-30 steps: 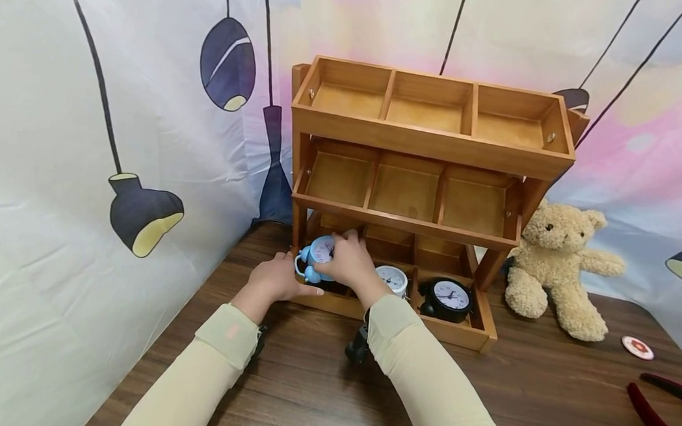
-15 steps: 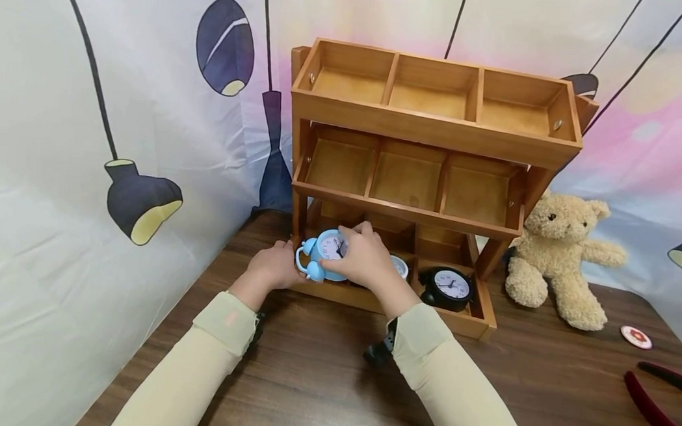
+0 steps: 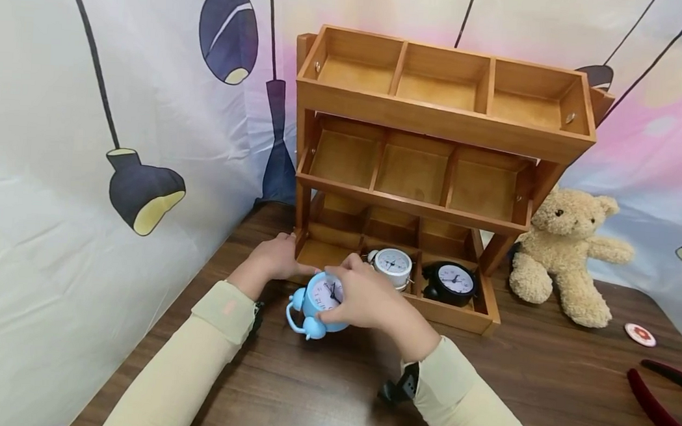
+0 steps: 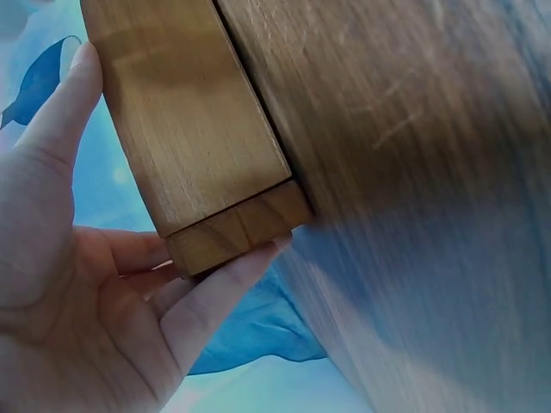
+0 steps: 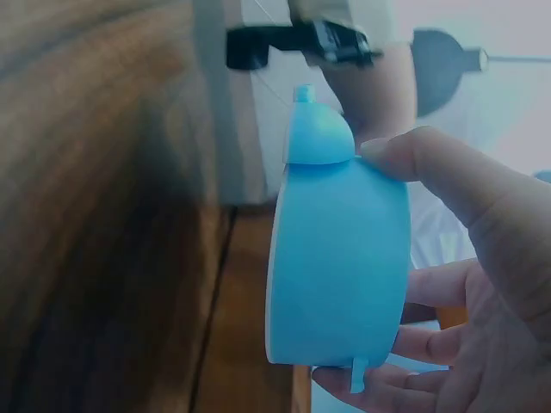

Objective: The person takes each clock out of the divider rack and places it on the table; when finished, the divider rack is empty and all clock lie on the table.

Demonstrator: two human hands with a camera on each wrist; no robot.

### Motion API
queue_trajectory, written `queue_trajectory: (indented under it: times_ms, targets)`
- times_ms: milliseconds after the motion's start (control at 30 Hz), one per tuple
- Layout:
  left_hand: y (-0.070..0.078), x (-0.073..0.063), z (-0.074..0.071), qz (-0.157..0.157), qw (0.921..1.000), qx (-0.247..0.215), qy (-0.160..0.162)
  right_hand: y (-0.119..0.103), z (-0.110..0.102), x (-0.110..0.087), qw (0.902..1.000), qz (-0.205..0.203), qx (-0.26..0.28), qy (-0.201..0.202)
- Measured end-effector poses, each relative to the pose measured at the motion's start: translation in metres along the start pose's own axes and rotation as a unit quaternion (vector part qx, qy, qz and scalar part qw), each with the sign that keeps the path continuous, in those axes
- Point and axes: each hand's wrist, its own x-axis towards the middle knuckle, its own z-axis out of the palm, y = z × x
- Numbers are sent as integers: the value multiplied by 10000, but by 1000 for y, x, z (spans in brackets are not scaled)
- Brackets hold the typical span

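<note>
Head; right hand (image 3: 367, 299) gripping clock (image 3: 321, 298), outside rack edge (image 3: 460, 317)

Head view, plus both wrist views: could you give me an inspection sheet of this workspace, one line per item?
Surface: brown wood-grain table.
Job's things: blue alarm clock, tilted, held in front of the three-tier wooden rack; white clock in the lowest tier's middle compartment, black clock in its right one.
Clutter: teddy bear beside the rack, round badge, dark red curved object cut off by the frame edge.
Grips: bare hands; left grip holds the lowest tier's front left corner, right grip holds the blue alarm clock.
Cables: nothing seen; the lamp cords are pictured on the backdrop.
Surroundings: fabric backdrop with lamp pictures.
</note>
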Motion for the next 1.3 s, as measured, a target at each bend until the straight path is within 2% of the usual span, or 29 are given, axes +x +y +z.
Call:
queue_trajectory:
  times_ms: [133,300,500,733,1300]
  targets:
    - [0,-1,0,-5,10000,-11,32,-10,10,-2,9992,-214,-268,-193]
    - [0,-2,1,1,10000,-55,79,-22,24,-2,9978,-397,-356,-388]
    - [2,-4,-1,-28,9999,-32,113,-30,37,4,9965,-503,-566,-341]
    - [2,-5,0,-75,10000,8,43,-32,46,8,9960,-480,-652,-382]
    - [-1,-4,5,-93,9996,-162,188,-29,53,7,9961,-503,-629,-360]
